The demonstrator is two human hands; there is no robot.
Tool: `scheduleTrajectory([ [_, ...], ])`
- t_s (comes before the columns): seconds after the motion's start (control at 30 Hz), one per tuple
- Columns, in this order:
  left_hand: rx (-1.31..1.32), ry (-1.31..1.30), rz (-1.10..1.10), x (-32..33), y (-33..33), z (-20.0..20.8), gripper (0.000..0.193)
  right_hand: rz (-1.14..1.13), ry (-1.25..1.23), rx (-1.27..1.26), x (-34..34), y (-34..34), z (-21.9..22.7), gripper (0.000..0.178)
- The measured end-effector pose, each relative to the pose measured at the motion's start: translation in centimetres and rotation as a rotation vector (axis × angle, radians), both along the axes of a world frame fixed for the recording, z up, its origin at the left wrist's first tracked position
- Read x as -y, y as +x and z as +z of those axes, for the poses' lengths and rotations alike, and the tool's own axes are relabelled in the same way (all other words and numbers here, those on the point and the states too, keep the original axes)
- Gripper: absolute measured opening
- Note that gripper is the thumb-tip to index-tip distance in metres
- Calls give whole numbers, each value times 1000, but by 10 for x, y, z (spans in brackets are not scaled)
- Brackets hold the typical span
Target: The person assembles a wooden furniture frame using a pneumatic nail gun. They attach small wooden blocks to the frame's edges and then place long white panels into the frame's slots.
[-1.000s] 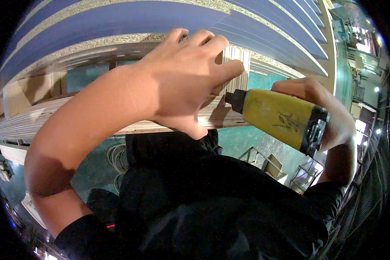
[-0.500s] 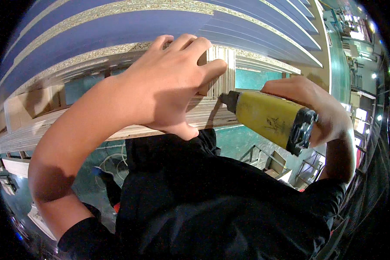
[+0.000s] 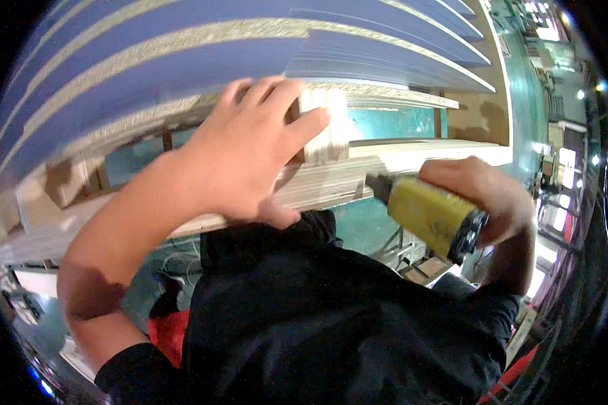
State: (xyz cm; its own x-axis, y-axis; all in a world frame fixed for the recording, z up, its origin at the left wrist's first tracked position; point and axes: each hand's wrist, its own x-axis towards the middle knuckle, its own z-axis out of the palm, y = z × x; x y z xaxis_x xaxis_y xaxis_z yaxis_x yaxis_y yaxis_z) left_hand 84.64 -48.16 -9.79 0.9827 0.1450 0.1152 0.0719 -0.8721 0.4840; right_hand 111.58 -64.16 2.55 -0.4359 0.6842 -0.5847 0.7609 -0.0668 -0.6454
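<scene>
1. at the far left, a white board (image 3: 37, 282) lies low, well apart from the hands.
2. the left forearm (image 3: 125, 236) arches across the long layered wooden rail (image 3: 331, 179), hiding a stretch of it.
3. below that arm, a patch of red cloth (image 3: 169, 334) shows beside the person's black shirt (image 3: 338, 317); near it, pale loops of hose or cable (image 3: 182, 262) lie on the green floor (image 3: 358, 219).
4. blue panels (image 3: 182, 64) with speckled raw edges stand in rows just beyond the rail, filling the upper side and leaving little room past the left fingertips.
5. the left hand (image 3: 250, 145) is spread rather than clenched, laid over the wood, its thumb on the near side and its fingers reaching toward the panels.
6. just right of its fingers, a pale layered block (image 3: 325, 125) runs crosswise from the rail toward the panels, in bright light.
7. the yellow tool (image 3: 429, 212) is tilted, its black nose at the rail's near edge; whether they touch, i cannot tell.
8. below the tool, a brown board (image 3: 425, 270) sits low.
9. the right hand (image 3: 476, 189) grasps the tool, slightly blurred, its grip partly hidden behind the yellow body.
10. beyond it, a pale wooden end piece (image 3: 503, 101) closes off the panels.
</scene>
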Motion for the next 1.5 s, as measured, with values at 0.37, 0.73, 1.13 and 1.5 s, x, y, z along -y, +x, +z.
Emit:
scheduleTrajectory([
  [0.37, -179, 212, -179, 28, 23, 25, 63, -1704, -85, -496, 313, 4, -237, 41],
  [0.73, -119, -368, -429, 246, 224, -31, 40, -3183, -531, 597, 675, -203, -476, 41],
  [1.13, -611, -199, -789, 434, 384, -247, 28, -3169, -806, 1200, 924, -320, -543, 43],
  [1.5, -867, -235, -149, 346, 430, -413, 34, -3183, -338, 1057, 923, -133, -537, 36],
])
